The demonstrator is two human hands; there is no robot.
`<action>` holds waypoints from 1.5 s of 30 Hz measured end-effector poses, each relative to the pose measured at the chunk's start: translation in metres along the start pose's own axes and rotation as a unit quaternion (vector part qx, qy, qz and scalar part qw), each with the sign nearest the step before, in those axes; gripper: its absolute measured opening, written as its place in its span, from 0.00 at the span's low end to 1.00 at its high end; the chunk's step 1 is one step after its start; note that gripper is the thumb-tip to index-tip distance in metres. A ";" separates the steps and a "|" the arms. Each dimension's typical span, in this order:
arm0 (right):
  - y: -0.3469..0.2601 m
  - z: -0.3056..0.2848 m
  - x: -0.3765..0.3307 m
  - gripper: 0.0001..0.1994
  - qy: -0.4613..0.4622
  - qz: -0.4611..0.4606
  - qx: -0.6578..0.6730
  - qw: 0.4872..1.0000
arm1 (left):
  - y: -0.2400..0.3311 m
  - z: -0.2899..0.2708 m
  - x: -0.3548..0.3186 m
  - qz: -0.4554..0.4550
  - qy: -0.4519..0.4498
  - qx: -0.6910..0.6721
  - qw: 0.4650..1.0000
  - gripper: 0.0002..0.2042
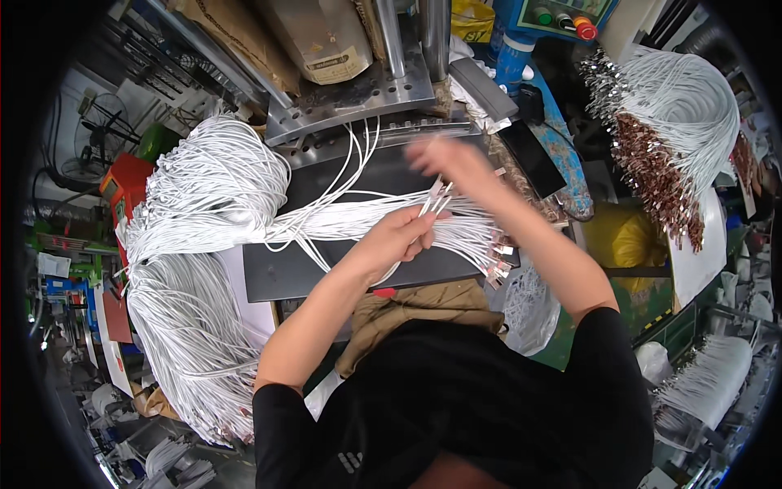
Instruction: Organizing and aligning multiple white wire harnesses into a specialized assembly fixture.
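Note:
My left hand (399,238) is closed around a few white cables (432,200), whose pinkish, copper-toned connector ends rise above its fingers. Just above and to the right, my right hand (448,165) is smeared by motion, so its fingers cannot be made out. Under both hands a bundle of white cables (342,218) stretches across a black board (269,273), and its metal-tipped ends (498,259) fan out on the right. Several loose cables (358,155) from the bundle loop up toward a steel press (350,110).
A big heap of white cables (204,179) hangs over the left side. At the far right is another coiled cable bundle (676,98) with copper-coloured ends. A dark phone (532,159), a blue bottle (513,61) and a red button (585,28) are at the back right.

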State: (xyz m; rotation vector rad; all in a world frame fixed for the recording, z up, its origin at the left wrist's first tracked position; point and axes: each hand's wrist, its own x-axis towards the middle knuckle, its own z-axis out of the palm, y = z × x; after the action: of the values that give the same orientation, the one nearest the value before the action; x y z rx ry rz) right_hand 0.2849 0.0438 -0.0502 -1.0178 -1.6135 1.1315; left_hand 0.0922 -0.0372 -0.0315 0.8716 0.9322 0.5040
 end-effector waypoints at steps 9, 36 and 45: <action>-0.025 -0.006 -0.009 0.17 -0.250 0.042 -0.340 0.905 | 0.023 -0.062 0.042 0.116 0.094 -0.158 0.976 0.16; 0.033 -0.006 0.031 0.22 -0.108 -0.166 -0.526 0.827 | 0.019 -0.067 0.051 0.049 0.070 -0.128 0.988 0.19; 0.039 -0.005 0.047 0.15 -0.103 0.125 -0.113 0.980 | 0.012 -0.074 0.059 0.044 0.079 -0.094 0.991 0.16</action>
State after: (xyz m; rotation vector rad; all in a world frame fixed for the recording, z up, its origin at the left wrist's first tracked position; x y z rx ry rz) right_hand 0.2818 0.0988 -0.0766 -1.3170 -1.8485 1.2746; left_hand 0.0591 0.0424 -0.0723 0.7116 0.9766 0.7329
